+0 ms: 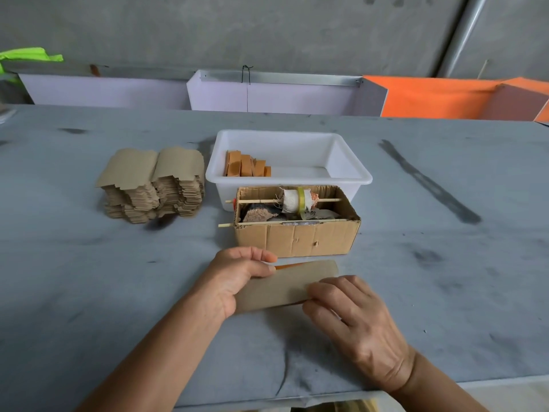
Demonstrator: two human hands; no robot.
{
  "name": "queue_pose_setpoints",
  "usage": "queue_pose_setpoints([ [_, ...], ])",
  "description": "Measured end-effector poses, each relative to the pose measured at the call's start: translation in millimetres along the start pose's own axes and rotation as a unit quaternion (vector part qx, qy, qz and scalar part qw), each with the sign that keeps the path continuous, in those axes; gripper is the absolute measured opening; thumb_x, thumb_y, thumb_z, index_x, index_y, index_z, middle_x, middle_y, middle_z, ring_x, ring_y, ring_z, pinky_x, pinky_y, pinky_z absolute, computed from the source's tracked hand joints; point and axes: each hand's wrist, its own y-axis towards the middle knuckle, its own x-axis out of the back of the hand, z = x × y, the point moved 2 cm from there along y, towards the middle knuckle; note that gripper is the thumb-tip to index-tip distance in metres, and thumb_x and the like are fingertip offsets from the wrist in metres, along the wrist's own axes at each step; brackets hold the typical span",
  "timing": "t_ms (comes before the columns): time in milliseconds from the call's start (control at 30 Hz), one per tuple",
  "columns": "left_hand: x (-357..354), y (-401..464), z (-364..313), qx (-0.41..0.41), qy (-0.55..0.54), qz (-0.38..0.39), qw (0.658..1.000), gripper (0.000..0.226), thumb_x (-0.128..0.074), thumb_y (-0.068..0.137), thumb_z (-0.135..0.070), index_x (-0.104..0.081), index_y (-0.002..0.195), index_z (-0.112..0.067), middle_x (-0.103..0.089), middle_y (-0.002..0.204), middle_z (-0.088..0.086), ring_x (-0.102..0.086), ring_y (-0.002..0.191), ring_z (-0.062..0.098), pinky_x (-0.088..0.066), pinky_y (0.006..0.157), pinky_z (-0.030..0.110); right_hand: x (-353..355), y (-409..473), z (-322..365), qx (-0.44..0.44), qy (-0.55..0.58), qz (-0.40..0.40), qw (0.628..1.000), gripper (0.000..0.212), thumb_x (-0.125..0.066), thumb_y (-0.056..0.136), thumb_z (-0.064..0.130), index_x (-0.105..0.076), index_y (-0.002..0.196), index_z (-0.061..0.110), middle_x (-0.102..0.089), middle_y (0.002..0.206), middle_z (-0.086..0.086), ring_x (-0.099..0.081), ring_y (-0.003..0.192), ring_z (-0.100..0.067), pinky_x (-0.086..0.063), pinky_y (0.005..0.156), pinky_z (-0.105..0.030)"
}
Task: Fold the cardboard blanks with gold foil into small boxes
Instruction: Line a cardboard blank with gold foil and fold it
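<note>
Right hand (353,319) is closest, fingers (319,288) curled, pinching the near right edge of a folded cardboard blank (285,285) low over the table (89,278). Left hand (237,278) grips its left end, thumb on top, both forearms angling in.

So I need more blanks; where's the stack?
The stack of blanks sits on the table's left side, just left of the white tub.

two bare forearms and hands (300,298), no sleeves, rings or gloves
</note>
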Motion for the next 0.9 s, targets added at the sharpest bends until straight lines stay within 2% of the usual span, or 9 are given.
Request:
queue_pose_setpoints([
  [100,0,-1,1,-0.022,0.018,-0.001,1.0,0.021,-0.071,0.074,0.005,-0.07,0.069,-0.015,-0.067,0.07,0.006,-0.058,0.074,0.02,-0.044,0.073,0.028,1,2,0,-0.007,0.009,0.013,1.0,0.035,-0.041,0.098,0.008,-0.07,0.08,0.005,-0.067,0.086,-0.01,-0.062,0.072,-0.026,-0.047,0.066,-0.032],
  [367,2,-7,-3,-0.127,0.033,0.016,0.991,0.021,-0.069,0.077,0.006,-0.07,0.072,-0.014,-0.065,0.061,-0.002,-0.057,0.059,0.004,-0.044,0.062,0.01,0,-4,-4,-0.032,-0.01,0.016,0.999,0.019,-0.055,0.092,0.011,-0.073,0.089,0.007,-0.069,0.093,-0.007,-0.064,0.083,-0.023,-0.047,0.072,-0.031],
  [433,3,-8,-5,-0.143,0.016,0.019,0.989,0.021,-0.068,0.077,0.007,-0.07,0.073,-0.013,-0.064,0.06,-0.002,-0.057,0.057,0.002,-0.044,0.058,0.008,0,-6,-5,-0.075,0.029,0.006,0.997,0.014,-0.059,0.09,0.016,-0.069,0.096,0.008,-0.066,0.102,-0.006,-0.061,0.094,-0.023,-0.044,0.078,-0.031],
  [500,5,-9,-7,-0.148,0.0,0.015,0.989,0.022,-0.068,0.076,0.008,-0.07,0.072,-0.014,-0.065,0.061,-0.003,-0.057,0.057,0.001,-0.044,0.056,0.007,2,-9,-7,-0.163,0.08,-0.031,0.983,0.02,-0.065,0.086,0.024,-0.063,0.1,0.011,-0.059,0.112,-0.008,-0.055,0.103,-0.023,-0.043,0.082,-0.032],
  [600,7,-8,-8,-0.126,-0.021,-0.005,0.992,0.022,-0.069,0.075,0.007,-0.07,0.071,-0.015,-0.066,0.063,-0.002,-0.059,0.061,0.007,-0.045,0.062,0.016,8,-9,-14,-0.277,0.158,-0.087,0.944,0.04,-0.075,0.073,0.032,-0.059,0.105,0.013,-0.05,0.123,-0.014,-0.049,0.113,-0.02,-0.043,0.093,-0.025],
  [667,7,-6,-8,-0.092,-0.045,-0.016,0.995,0.022,-0.068,0.075,0.007,-0.07,0.07,-0.015,-0.066,0.064,0.001,-0.058,0.063,0.013,-0.044,0.065,0.025,9,-9,-19,-0.307,0.216,-0.076,0.924,0.052,-0.082,0.065,0.025,-0.055,0.11,0.021,-0.043,0.131,-0.012,-0.048,0.118,-0.013,-0.04,0.095,-0.017],
  [733,7,-5,-7,-0.055,-0.058,-0.01,0.997,0.022,-0.067,0.076,0.006,-0.069,0.07,-0.015,-0.065,0.065,0.003,-0.057,0.062,0.015,-0.042,0.064,0.026,9,-7,-23,-0.325,0.245,-0.056,0.912,0.057,-0.083,0.065,0.01,-0.055,0.112,0.025,-0.041,0.136,-0.007,-0.052,0.112,-0.008,-0.045,0.087,-0.015],
  [833,4,-6,-3,-0.013,-0.047,0.02,0.999,0.02,-0.066,0.076,0.007,-0.069,0.074,-0.012,-0.066,0.065,0.005,-0.059,0.058,0.016,-0.045,0.061,0.024,9,-1,-27,-0.348,0.321,-0.054,0.879,0.043,-0.077,0.072,-0.002,-0.062,0.105,0.02,-0.05,0.133,-0.003,-0.063,0.092,-0.007,-0.049,0.073,-0.014],
  [900,3,-8,-2,0.007,-0.041,0.044,0.998,0.019,-0.065,0.077,0.007,-0.069,0.075,-0.012,-0.067,0.064,0.005,-0.061,0.056,0.014,-0.049,0.057,0.022,8,1,-27,-0.345,0.363,-0.043,0.865,0.026,-0.071,0.076,0.0,-0.069,0.094,0.018,-0.06,0.122,-0.001,-0.064,0.09,-0.007,-0.05,0.07,-0.014],
])
